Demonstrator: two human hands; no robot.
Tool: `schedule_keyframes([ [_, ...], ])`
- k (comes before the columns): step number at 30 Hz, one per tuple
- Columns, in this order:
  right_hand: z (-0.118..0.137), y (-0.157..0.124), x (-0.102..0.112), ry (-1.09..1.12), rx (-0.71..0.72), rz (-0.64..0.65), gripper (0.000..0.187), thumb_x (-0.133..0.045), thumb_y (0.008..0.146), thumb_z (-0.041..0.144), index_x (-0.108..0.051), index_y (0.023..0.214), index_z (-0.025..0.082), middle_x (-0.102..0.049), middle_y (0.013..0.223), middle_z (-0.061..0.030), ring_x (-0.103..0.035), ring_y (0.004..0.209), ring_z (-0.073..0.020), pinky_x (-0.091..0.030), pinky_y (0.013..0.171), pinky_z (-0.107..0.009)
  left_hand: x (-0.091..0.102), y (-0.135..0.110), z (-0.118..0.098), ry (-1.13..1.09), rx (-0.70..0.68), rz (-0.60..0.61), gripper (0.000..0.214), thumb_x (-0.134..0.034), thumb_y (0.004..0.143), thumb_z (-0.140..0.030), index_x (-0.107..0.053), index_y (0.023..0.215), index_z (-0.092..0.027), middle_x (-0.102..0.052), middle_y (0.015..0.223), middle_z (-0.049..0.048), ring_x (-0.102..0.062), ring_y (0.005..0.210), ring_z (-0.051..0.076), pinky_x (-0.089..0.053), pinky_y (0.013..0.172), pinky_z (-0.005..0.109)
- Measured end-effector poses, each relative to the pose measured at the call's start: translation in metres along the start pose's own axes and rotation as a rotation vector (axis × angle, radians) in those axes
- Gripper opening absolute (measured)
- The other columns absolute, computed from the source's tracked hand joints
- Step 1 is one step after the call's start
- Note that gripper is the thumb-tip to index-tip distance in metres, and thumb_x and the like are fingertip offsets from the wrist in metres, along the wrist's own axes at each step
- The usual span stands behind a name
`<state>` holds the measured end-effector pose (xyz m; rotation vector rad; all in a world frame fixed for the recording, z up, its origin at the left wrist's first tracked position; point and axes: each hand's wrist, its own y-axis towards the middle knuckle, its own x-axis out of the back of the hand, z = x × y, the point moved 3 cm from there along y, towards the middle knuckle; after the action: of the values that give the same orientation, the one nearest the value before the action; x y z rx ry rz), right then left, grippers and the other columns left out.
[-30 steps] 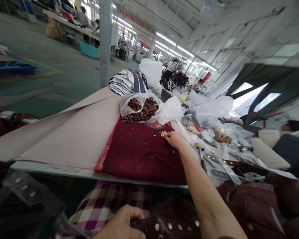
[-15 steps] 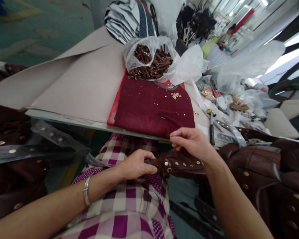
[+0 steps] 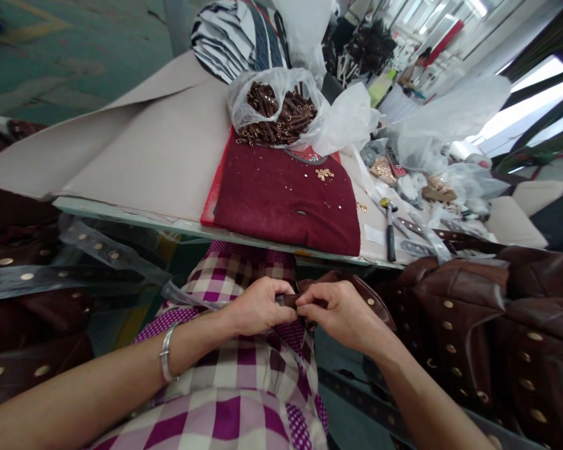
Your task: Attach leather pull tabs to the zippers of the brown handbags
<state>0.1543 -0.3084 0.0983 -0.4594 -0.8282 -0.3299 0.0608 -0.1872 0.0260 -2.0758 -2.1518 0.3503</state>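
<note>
My left hand (image 3: pixel 265 306) grips a brown leather strap (image 3: pixel 288 300) between thumb and fingers above my lap. Right beside it, my right hand (image 3: pixel 340 312) is closed in a pinch at the same strap; whatever its fingertips hold is hidden or too small to make out. The strap belongs to a brown leather piece (image 3: pixel 363 294) with gold studs, partly covered by my right hand. A purple checked apron (image 3: pixel 234 369) lies beneath my hands.
A maroon cloth (image 3: pixel 281 206) on the table bears small gold rings (image 3: pixel 324 174). Behind it stands a plastic bag (image 3: pixel 237 103) of brown leather tabs. A hammer (image 3: pixel 391 234) lies to the right. Studded brown leather bags (image 3: pixel 455 300) hang at the right, and wrapped straps (image 3: pixel 107 250) at the left.
My right hand has come down from the table's edge to the strap beside my left hand. The left hand keeps its grip. The view has shifted slightly.
</note>
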Motion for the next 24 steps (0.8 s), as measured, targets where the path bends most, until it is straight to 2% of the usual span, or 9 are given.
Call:
schedule_keyframes([
  [7,-0.006,-0.004,-0.002,0.035,-0.044,0.057,0.013,-0.065,0.08,0.015,-0.074,0.074,0.022,-0.071,0.068,0.0037,-0.062,0.06,-0.0111,-0.039,0.057,-0.022,-0.006,-0.005,-0.003,0.027,-0.024,0.033,0.019,-0.062,0.065,-0.028,-0.064,0.076,-0.013,-0.051,0.068,-0.0021,-0.043,0.065,0.011,-0.03,0.058,0.024],
  [10,-0.007,-0.007,-0.002,0.042,0.01,0.085,0.012,-0.064,0.082,0.015,-0.073,0.077,0.021,-0.071,0.071,0.0028,-0.062,0.062,-0.0109,-0.041,0.059,-0.021,-0.008,-0.004,-0.001,0.005,-0.014,0.058,0.02,-0.062,0.064,-0.03,-0.062,0.074,-0.013,-0.049,0.066,-0.0025,-0.041,0.062,0.011,-0.029,0.055,0.024],
  [14,-0.009,-0.009,-0.002,0.048,0.062,0.057,0.013,-0.062,0.085,0.014,-0.074,0.083,0.021,-0.072,0.076,0.0013,-0.063,0.065,-0.0113,-0.043,0.063,-0.021,-0.009,-0.002,0.001,-0.013,0.005,0.061,0.021,-0.061,0.064,-0.032,-0.06,0.073,-0.013,-0.046,0.064,-0.0037,-0.037,0.058,0.009,-0.027,0.053,0.023],
  [24,-0.004,-0.013,-0.002,0.042,-0.073,0.085,0.009,-0.068,0.081,0.018,-0.071,0.073,0.022,-0.068,0.065,0.0056,-0.061,0.059,-0.0097,-0.038,0.055,-0.021,-0.016,-0.009,0.003,0.087,-0.038,0.012,0.015,-0.059,0.069,-0.028,-0.061,0.075,-0.014,-0.05,0.068,-0.0032,-0.042,0.065,0.011,-0.03,0.058,0.024],
])
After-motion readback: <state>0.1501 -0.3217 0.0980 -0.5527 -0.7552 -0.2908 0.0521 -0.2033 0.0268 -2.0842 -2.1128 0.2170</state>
